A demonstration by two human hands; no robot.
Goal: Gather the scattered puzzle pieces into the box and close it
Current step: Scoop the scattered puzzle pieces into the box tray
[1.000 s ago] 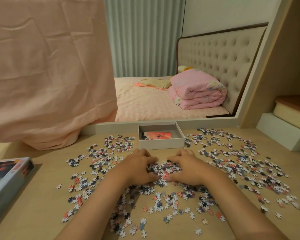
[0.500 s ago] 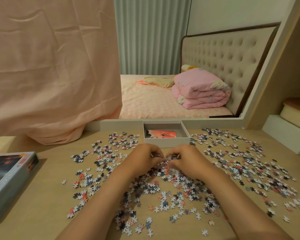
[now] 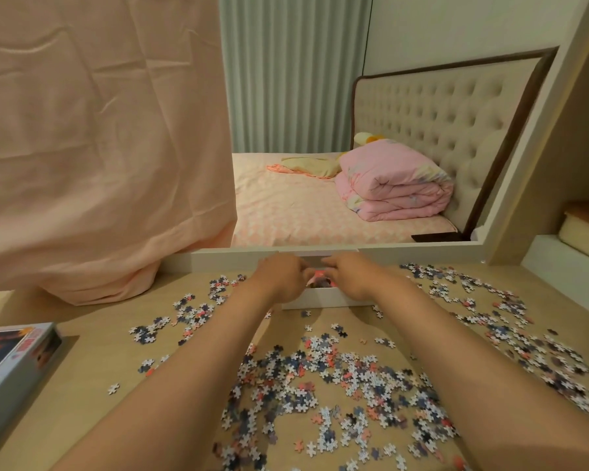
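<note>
Small puzzle pieces (image 3: 320,379) lie scattered over the tan desk (image 3: 82,385), thickest in front of me and to the right. The white open box (image 3: 320,299) stands at the desk's far edge, mostly hidden by my hands. My left hand (image 3: 281,277) and my right hand (image 3: 351,275) are side by side over the box with fingers curled inward, holding a bunch of pieces between them. A few pink and dark pieces (image 3: 320,280) show in the gap between the hands.
The printed box lid (image 3: 14,362) lies at the desk's left edge. A pink cloth (image 3: 92,147) hangs over the back left. A mirror (image 3: 354,130) behind the box reflects a bed. A white ledge (image 3: 568,277) stands at the right.
Both hands scooped pieces together on the desk, closed round them and moved forward and up to above the box. The patch just in front of the box now has fewer pieces.
</note>
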